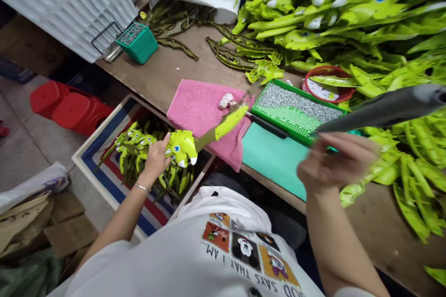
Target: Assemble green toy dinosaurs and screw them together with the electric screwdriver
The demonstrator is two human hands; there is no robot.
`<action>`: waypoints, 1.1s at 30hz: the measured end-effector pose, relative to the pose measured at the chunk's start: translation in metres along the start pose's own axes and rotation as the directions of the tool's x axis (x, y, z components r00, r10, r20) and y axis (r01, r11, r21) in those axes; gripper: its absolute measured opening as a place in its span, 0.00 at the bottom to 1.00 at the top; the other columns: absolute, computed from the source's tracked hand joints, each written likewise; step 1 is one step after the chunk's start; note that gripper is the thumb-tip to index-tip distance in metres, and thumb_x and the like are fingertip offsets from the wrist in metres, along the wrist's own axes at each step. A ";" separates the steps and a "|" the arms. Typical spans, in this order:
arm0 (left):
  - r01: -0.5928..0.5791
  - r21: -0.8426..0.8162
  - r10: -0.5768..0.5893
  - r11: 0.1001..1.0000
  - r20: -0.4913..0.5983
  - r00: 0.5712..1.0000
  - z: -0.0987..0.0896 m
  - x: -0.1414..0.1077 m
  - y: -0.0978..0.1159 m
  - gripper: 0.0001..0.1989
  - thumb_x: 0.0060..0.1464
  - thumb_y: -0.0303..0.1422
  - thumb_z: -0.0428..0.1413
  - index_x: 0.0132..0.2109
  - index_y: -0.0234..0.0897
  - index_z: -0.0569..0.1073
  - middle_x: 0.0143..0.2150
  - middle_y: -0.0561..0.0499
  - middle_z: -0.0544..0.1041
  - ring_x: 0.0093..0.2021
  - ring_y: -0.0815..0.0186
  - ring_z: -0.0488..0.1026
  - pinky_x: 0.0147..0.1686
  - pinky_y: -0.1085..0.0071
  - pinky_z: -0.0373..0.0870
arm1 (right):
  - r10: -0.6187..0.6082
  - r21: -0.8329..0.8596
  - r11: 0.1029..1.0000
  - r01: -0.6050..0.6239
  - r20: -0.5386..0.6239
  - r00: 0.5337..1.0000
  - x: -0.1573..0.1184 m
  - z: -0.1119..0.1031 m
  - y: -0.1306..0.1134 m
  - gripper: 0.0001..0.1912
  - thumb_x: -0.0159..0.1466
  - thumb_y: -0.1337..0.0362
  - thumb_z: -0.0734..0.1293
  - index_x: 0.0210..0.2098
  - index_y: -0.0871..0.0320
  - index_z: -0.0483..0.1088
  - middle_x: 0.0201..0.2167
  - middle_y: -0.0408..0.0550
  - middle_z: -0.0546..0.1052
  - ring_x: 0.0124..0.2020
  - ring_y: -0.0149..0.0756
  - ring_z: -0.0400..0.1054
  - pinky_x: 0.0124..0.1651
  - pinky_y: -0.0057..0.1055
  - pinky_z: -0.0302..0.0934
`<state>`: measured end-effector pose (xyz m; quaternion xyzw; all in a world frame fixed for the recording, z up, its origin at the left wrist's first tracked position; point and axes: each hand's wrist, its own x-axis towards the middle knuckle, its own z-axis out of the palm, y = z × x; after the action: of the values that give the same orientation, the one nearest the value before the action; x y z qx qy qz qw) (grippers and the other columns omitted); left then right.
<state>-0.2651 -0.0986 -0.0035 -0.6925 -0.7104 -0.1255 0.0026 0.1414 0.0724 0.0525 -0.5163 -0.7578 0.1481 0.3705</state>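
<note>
My left hand [157, 160] is closed on a lime-green toy dinosaur [183, 146] with a blue eye and white-tipped snout. The toy's long olive-and-lime body points up and right over the pink cloth [195, 102]. Below this hand, a striped box [104, 181] holds several similar green toys [139, 141]. On the right, my right hand [332, 162], smeared by motion, is raised above the bench near the turquoise mat [275, 158]. It grips a dark grey electric screwdriver [383, 106], whose rear end points right.
A green tray [299, 106] of small metal screws lies ahead, beside a red basket [329, 72]. Loose green toy parts [348, 14] are heaped at the right. A teal block [139, 44] stands at the back left. Red stools [69, 106] sit on the floor.
</note>
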 end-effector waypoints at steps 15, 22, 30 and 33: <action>0.378 -0.112 -0.346 0.919 0.233 0.909 0.021 -0.021 0.078 0.34 0.65 0.32 0.51 0.74 0.37 0.50 0.50 0.38 0.76 0.45 0.56 0.77 0.46 0.64 0.72 | 0.125 -0.608 0.780 0.147 0.382 0.916 0.035 0.084 -0.023 0.16 0.61 0.69 0.58 0.44 0.72 0.71 0.40 0.71 0.72 0.43 0.56 0.66 0.42 0.46 0.58; 0.423 -0.064 -0.399 0.904 0.233 0.887 0.011 -0.023 0.091 0.34 0.65 0.32 0.52 0.74 0.38 0.52 0.48 0.40 0.78 0.42 0.56 0.79 0.42 0.66 0.74 | 0.169 -0.551 0.831 0.076 0.380 0.909 0.035 0.077 -0.037 0.23 0.62 0.66 0.59 0.54 0.70 0.67 0.44 0.68 0.72 0.40 0.52 0.69 0.40 0.43 0.62; 0.443 -0.294 -0.383 0.847 0.241 0.892 0.031 -0.038 0.094 0.37 0.63 0.30 0.53 0.75 0.36 0.47 0.58 0.38 0.75 0.52 0.57 0.77 0.52 0.64 0.74 | -0.181 -0.026 0.972 0.232 0.542 0.821 0.025 0.027 -0.069 0.25 0.71 0.54 0.56 0.64 0.55 0.66 0.32 0.49 0.78 0.31 0.40 0.72 0.37 0.35 0.65; 0.400 -0.370 -0.328 0.839 0.243 0.913 0.044 -0.038 0.083 0.38 0.61 0.28 0.52 0.75 0.39 0.47 0.59 0.41 0.75 0.54 0.61 0.75 0.54 0.64 0.73 | -0.273 -0.027 0.928 0.371 0.628 0.729 0.008 0.028 -0.080 0.25 0.72 0.56 0.56 0.65 0.52 0.66 0.32 0.47 0.77 0.26 0.35 0.70 0.30 0.30 0.60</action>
<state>-0.1743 -0.1268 -0.0384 -0.5372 -0.7842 -0.2110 -0.2277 0.0659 0.0502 0.0856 -0.3264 -0.9234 0.1835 0.0842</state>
